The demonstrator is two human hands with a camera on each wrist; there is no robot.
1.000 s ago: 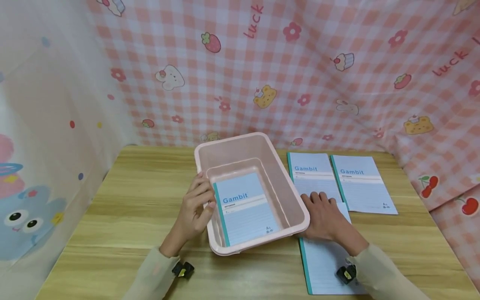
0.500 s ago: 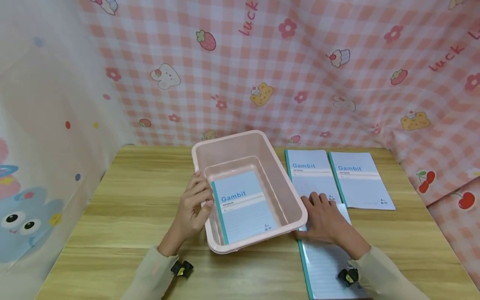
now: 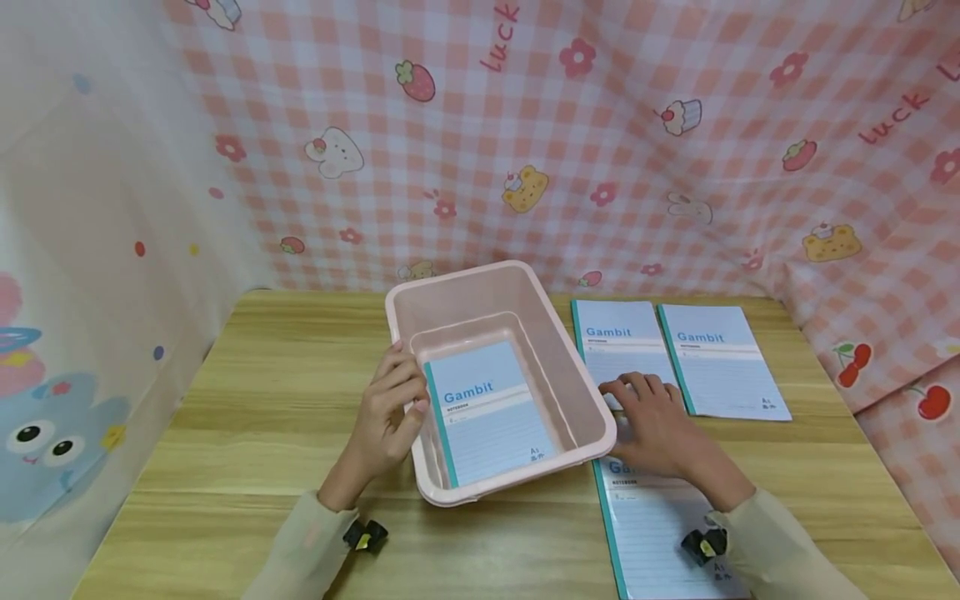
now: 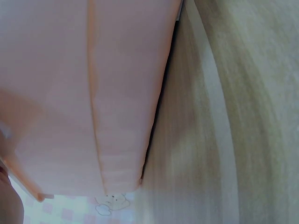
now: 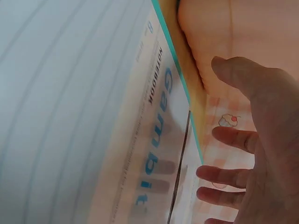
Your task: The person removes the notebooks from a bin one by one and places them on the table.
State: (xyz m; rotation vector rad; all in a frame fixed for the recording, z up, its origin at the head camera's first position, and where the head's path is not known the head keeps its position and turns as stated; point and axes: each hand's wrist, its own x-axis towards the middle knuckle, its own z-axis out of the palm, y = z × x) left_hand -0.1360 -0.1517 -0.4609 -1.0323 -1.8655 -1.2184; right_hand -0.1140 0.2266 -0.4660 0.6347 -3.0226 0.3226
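Observation:
A pink plastic bin (image 3: 468, 300) stands turned at an angle in the middle of the table. Inside it lies a light blue Gambit notebook (image 3: 498, 437) with a green spine. My left hand (image 3: 387, 414) grips the bin's left rim, fingers bent over the edge. My right hand (image 3: 660, 433) hovers by the bin's near right corner, above the top of a nearer Gambit notebook (image 3: 652, 533). In the right wrist view, its spread fingers (image 5: 224, 175) hold nothing and are apart from the notebook cover. The left wrist view mostly shows the bin's outer wall (image 4: 126, 93).
Two more Gambit notebooks lie side by side at the back right, a left one (image 3: 622, 354) partly behind my right hand and a right one (image 3: 723, 371). The wooden table (image 3: 300, 367) meets a pink checked cloth (image 3: 465, 125) at its back edge.
My right hand has come up off the nearer notebook, baring part of its title. That notebook has slid slightly towards the table's front. My left hand and the bin stay put.

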